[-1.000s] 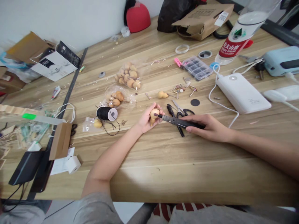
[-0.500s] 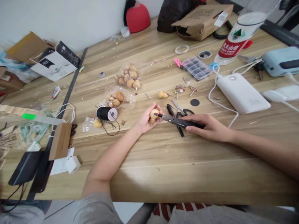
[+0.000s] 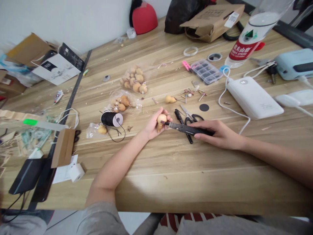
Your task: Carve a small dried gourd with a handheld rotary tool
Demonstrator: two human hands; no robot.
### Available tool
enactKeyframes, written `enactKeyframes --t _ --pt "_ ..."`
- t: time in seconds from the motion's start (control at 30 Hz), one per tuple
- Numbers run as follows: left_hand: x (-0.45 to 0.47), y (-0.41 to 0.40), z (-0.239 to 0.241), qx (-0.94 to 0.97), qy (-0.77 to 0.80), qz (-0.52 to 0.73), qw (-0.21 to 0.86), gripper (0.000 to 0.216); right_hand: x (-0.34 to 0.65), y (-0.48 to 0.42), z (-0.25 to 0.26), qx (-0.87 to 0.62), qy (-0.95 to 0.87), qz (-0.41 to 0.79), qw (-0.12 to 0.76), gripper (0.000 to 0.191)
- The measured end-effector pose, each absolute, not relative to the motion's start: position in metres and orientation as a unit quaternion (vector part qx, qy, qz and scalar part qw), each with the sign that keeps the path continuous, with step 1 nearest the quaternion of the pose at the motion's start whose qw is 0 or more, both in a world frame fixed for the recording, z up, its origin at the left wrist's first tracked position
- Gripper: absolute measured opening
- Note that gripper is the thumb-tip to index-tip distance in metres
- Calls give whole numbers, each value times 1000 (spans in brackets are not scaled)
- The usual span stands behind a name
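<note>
My left hand (image 3: 153, 125) has its fingers wrapped round a small tan gourd (image 3: 161, 119). In my right hand (image 3: 214, 133) is a black rotary tool (image 3: 186, 128), lying nearly level and pointing left. Its dark tip meets or almost meets the gourd's side; I cannot tell whether they touch. Just behind the tool lie black-handled scissors (image 3: 193, 118) and a black marker pen (image 3: 179, 116), partly covered by it. Another small gourd (image 3: 170, 99) rests on the table beyond my left hand. Loose grinding bits (image 3: 189, 93) are scattered to its right.
Bagged gourds (image 3: 135, 80) and a black cord spool (image 3: 111, 119) lie left of centre. A compartment box (image 3: 206, 71), a water bottle (image 3: 249, 39) and a white power bank (image 3: 254, 98) with its cable stand at the right. A paper bag (image 3: 212, 21) is at the back.
The rotary tool's tip has shifted slightly down and left against the gourd's side. Both hands keep their holds, and the rest of the table looks the same.
</note>
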State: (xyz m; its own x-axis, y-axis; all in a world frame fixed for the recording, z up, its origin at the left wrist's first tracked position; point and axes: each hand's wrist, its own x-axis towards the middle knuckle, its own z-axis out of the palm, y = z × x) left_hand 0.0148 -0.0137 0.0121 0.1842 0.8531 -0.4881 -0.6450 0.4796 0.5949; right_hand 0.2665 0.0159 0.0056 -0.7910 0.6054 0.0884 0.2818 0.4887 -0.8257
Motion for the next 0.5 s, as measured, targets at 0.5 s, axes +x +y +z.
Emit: enactKeyframes --t 0.5 --pt "14 -14 12 163 409 472 764 25 267 16 4 -237 -853 428 181 40"
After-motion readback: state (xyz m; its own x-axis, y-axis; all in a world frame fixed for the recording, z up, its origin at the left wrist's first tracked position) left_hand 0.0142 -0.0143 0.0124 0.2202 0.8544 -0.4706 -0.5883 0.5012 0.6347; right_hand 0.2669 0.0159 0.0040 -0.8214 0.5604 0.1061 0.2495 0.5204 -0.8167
